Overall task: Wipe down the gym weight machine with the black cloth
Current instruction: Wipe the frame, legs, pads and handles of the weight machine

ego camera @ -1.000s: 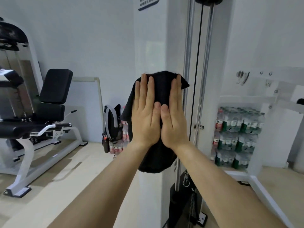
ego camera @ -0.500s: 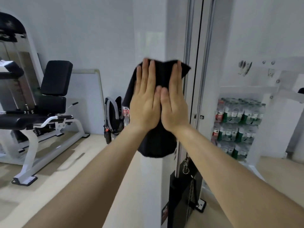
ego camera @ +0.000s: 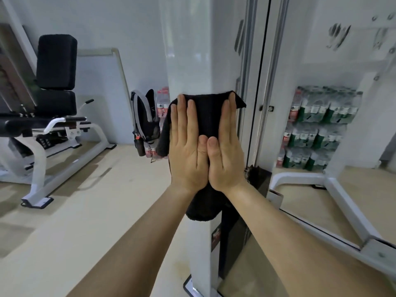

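- Two bare arms reach up from the bottom of the frame to the middle.
- The left hand (ego camera: 187, 151) and the right hand (ego camera: 226, 151) lie side by side, thumbs touching. Neither has a grip on anything: both are flat and wide, fingers straight, pressing the black cloth (ego camera: 205, 116) on the white post (ego camera: 188, 50) of the weight machine.
- The cloth sits in the middle of the frame, wrapped round the post's front corner, its loose end hanging below the wrists.
- The step looks like wiping the post. Next, I think the hands must keep pushing and slide the cloth along the post.
- Far back, a bag (ego camera: 145, 118) hangs left of the post, water bottles (ego camera: 317, 127) are stacked at right, and a seat machine (ego camera: 53, 103) stands far left.
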A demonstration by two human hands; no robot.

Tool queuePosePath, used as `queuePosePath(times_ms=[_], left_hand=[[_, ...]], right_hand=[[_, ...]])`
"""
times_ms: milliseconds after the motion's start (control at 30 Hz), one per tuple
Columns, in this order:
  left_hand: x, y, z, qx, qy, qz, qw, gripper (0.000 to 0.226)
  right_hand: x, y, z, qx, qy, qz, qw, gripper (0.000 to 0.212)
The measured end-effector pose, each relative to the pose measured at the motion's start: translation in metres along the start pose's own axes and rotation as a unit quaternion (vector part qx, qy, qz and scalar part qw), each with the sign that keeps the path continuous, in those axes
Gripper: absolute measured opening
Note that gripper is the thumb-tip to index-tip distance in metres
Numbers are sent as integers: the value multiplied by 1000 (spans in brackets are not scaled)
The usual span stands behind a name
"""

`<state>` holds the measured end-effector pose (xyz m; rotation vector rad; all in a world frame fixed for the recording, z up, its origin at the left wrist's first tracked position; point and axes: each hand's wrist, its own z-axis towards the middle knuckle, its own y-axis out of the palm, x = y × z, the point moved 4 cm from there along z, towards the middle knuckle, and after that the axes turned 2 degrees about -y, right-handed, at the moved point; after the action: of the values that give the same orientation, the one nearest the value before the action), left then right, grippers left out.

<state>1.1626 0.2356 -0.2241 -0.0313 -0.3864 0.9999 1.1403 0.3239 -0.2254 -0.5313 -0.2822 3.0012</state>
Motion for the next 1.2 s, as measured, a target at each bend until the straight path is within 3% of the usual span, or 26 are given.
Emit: queuePosePath(times_ms=[333,467,633,733,967,1067,1200], left_hand=[[-33,18,-127,-72,-48,30,996,57],[-25,8,-107,-103,-33,35,993,58],[-7,-2,-33,-61,-6,19,998,57],[-10,-1,-41,-65,-16,27,997,58],[-19,-5,-164,-193,-128,23,973,64],[-7,-23,-159,-199,-174,-7,964,60],[-8,-53,-115,-140,-161,-23,977,58]], right_hand=[[34,15,-124,-67,41,-65,995,60],[31,9,-105,-86,21,-86,992,62],[18,0,-35,-45,24,-63,997,67],[21,2,-43,-37,19,-68,997,67],[26,15,-151,-97,110,-114,983,68],[12,20,-141,-76,144,-88,983,70],[-2,27,-84,15,193,-67,979,76]])
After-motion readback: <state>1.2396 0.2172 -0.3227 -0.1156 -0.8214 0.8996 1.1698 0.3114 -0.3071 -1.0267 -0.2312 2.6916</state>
